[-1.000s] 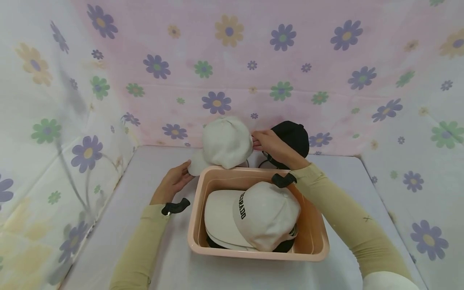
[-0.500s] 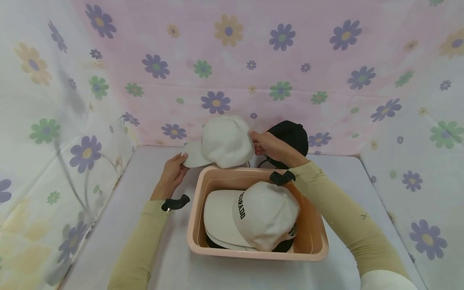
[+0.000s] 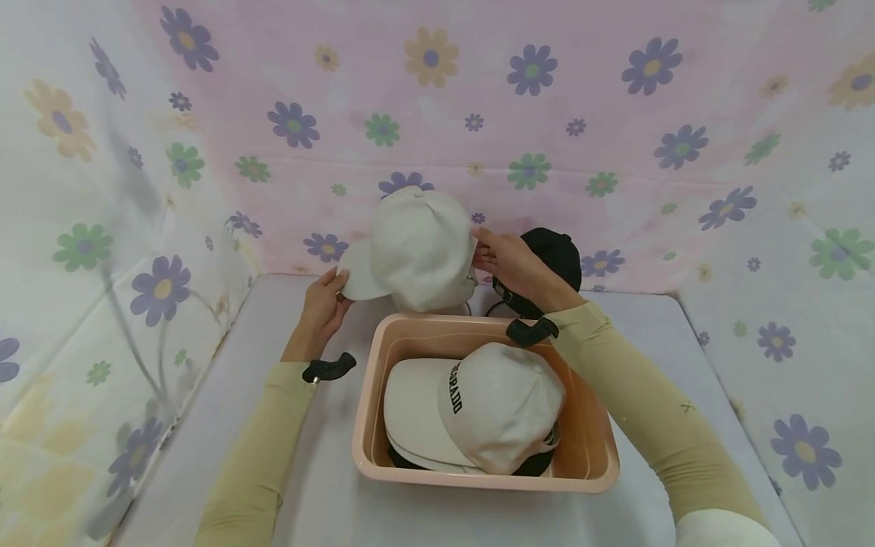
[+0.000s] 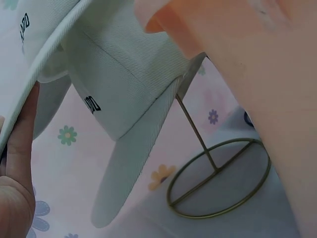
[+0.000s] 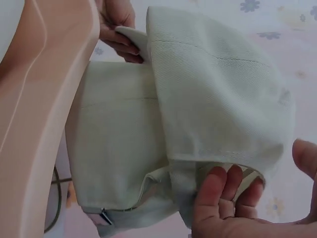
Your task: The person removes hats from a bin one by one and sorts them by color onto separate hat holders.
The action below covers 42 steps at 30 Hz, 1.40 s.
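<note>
White cap (image 3: 420,243) is held up by two hands above the table's (image 3: 410,520) back edge, over a second white cap (image 4: 133,74) that appears to sit on a wire stand (image 4: 216,170). The left hand (image 3: 323,310) pinches its bill; the right hand (image 3: 514,266) has fingertips hooked into the back opening, thumb apart from the cloth. Whether the two caps touch, I cannot tell.

A likely trouble is snagging: they overlap closely, so a crooked pull could drag the lower one along and tip the thin stand. With no thumb closing it, the right hold could slip. The black cap (image 3: 557,254) beside that wrist could be brushed aside, and the tub (image 3: 478,481), just in front, could be bumped by a forearm.

The held cap is off-white with a ribbed weave, its rounded crown softly dented, its bill towards the table's left edge, dark lettering partly visible in front.
</note>
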### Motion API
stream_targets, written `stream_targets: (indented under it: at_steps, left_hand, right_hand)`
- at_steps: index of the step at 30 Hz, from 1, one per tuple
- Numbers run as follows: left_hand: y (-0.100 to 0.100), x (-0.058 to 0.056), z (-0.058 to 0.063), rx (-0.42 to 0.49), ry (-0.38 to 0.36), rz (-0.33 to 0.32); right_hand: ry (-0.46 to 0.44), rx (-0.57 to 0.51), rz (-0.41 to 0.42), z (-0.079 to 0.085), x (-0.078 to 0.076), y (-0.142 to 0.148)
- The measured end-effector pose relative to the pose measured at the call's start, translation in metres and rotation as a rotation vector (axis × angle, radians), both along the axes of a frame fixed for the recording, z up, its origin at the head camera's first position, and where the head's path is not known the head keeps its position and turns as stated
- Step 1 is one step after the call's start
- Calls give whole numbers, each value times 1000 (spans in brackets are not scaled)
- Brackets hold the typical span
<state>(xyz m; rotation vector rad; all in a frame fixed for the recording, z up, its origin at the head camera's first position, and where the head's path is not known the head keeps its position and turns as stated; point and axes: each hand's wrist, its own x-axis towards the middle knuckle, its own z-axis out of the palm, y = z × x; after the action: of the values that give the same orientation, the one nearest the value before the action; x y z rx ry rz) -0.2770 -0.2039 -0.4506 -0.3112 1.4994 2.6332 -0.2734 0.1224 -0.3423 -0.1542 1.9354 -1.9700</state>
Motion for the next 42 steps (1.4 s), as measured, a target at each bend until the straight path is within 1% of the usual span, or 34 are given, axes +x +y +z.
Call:
stream_targets:
  at_steps: [3,7,8,9,11,14,15,19,22,25,27,29,32,34,37,39,42]
  left_hand:
    - [1,0,-1,-26,17,-3]
    - [1,2,-3,-57,84,-6]
    - [1,3,-4,-25,108,-6]
    - [0,4,-4,-22,122,-7]
    - [0,4,-5,-19,138,-11]
    - [2,0,-7,-38,116,6]
    - [3,-2,-7,-84,94,13]
    - [6,-7,-13,-88,11,42]
    - [8,-8,-21,-106,-40,33]
    - [9,-6,-30,-126,-67,9]
    - [9,-5,-35,-134,-67,-12]
    - [8,-3,-39,-127,-50,-42]
    - [6,-2,-42,-136,-15,-89]
    - [5,-1,-43,-149,5,-109]
    - [3,-1,-44,-188,10,-112]
    - [3,-1,-44,-210,-1,-104]
    - [1,-1,-45,-245,-16,-107]
  right_hand:
    - [1,-63,3,1,-1,0]
    - [-6,-129,-6,2,-1,-1]
    - [-6,-134,-10,2,-1,-1]
    - [-3,-133,-9,2,-1,-1]
    - [10,-103,-3,2,-2,-2]
    - [59,-58,21,-2,-4,-2]
    - [80,-42,30,-5,-5,-3]
    - [148,46,36,-16,-9,-4]
    - [175,112,30,-24,-10,-5]
    - [207,162,21,-32,-11,-5]
    - [233,202,12,-36,-11,-5]
    - [263,249,3,-38,-10,-6]
    - [287,302,-2,-37,-8,-6]
    - [294,332,3,-36,-6,-6]
    - [296,374,12,-34,-4,-6]
    - [295,391,23,-34,-3,-6]
    - [275,378,46,-38,-4,-6]
